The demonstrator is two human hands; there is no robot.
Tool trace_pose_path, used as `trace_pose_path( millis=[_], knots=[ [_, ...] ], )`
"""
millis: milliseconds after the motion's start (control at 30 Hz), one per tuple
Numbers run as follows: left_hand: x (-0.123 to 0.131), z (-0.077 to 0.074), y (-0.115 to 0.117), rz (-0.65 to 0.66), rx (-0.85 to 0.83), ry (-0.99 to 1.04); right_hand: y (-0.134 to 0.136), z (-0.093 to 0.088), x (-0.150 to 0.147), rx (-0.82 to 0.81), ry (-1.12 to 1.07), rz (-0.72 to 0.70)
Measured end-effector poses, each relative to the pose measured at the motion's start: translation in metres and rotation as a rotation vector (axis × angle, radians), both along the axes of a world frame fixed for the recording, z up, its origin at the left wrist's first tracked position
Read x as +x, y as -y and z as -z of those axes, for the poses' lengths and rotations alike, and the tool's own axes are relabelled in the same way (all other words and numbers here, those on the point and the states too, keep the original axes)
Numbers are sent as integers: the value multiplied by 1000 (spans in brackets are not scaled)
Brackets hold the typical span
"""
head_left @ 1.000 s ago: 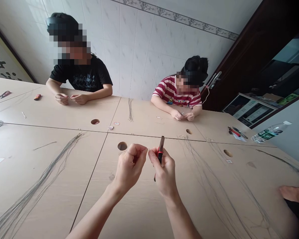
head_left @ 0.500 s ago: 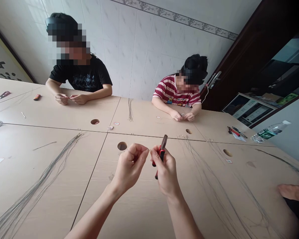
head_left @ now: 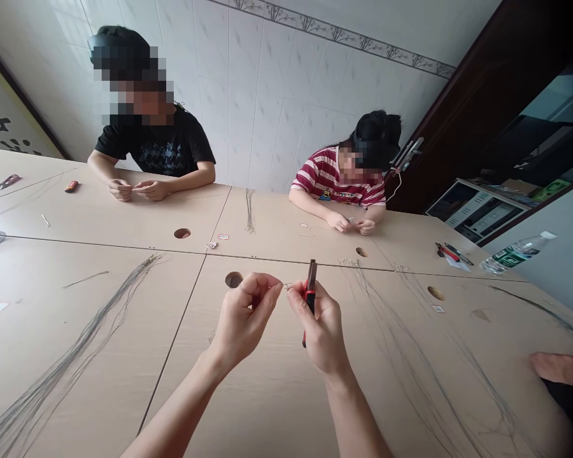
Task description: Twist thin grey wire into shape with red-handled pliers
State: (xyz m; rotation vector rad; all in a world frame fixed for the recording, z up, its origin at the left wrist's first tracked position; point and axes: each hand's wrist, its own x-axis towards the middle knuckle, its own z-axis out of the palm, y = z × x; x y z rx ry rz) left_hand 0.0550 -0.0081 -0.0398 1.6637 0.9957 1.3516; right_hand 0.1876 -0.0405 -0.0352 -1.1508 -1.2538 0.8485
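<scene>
Above the middle of the table, my left hand (head_left: 248,315) pinches a thin wire (head_left: 287,285) between thumb and forefinger. My right hand (head_left: 322,327) is wrapped around pliers (head_left: 310,299) with red and black handles, their jaws pointing up and away from me. Its thumb and fingertips also reach the short bit of wire between the two hands. The wire is too fine to follow beyond my fingers.
Long wire bundles lie left (head_left: 90,331) and right (head_left: 410,343) on the jointed table (head_left: 262,407). Two people sit across, handling small things. A plastic bottle (head_left: 518,253) and red-handled pliers (head_left: 445,252) lie at right. Round holes (head_left: 182,234) pierce the tabletop.
My hands have drawn slightly apart, and more of the fine wire shows between them. The pliers have turned more upright in my right hand.
</scene>
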Motion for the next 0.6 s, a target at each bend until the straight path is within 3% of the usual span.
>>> trace_pose_path(
  millis=[367,600],
  knots=[
    [-2,-3,0,98,78,-7,1,-1,-1,67,38,17],
    [-2,-4,0,83,75,14,2,-1,-1,93,64,25]
  ],
)
